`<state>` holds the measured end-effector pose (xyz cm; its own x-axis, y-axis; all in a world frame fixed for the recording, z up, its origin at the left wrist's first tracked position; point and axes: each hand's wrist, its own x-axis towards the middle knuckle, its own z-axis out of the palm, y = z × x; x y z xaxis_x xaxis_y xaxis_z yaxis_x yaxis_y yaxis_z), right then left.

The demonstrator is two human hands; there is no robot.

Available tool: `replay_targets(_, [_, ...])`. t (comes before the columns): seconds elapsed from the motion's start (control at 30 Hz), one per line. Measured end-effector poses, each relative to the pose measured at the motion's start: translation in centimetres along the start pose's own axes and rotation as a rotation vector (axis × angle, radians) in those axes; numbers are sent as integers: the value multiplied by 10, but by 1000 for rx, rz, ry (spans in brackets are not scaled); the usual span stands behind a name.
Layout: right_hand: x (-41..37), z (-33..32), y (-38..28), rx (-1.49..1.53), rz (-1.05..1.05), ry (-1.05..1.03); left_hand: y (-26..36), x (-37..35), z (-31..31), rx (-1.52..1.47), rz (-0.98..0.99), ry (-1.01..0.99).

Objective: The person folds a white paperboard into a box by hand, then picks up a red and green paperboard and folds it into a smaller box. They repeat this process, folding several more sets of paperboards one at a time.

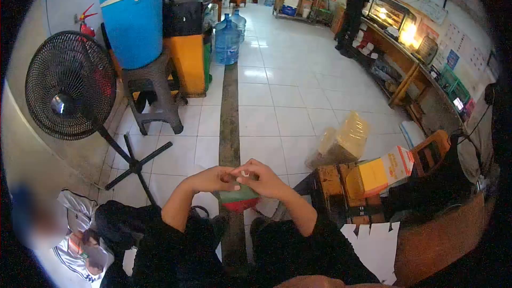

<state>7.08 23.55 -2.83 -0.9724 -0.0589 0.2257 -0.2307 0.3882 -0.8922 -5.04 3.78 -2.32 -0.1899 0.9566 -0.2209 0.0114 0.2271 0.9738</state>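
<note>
My left hand (214,179) and my right hand (260,179) meet in front of me, fingertips together in a pinch. A small whitish bit (245,174) shows at the right fingertips; what it is I cannot tell. Just below the hands, partly covered by them, is a green and red object (238,201) above the dark floor strip.
A black stand fan (69,85) and a blue cooler (132,24) on a grey stool (154,88) stand left. Water bottles (226,40) are ahead. At right are a wrapped bundle (349,137) and an orange-white box (381,170). One person (356,13) stands at the far counter; another (88,240) sits lower left.
</note>
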Motion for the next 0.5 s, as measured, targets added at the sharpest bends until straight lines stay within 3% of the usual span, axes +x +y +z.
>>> replay_targets(0.17, [4,-1,4,-134,-3,142,-5,4,2,354,-8,-26])
replay_targets(0.27, [3,-4,28,-266,-151,131,-4,7,3,130,22,109])
replay_targets(0.37, [2,-3,19,-30,173,172,-4,10,0,-14,50,223])
replay_targets(0.5, [4,0,13,-69,148,213,2,5,-1,-8,-44,212])
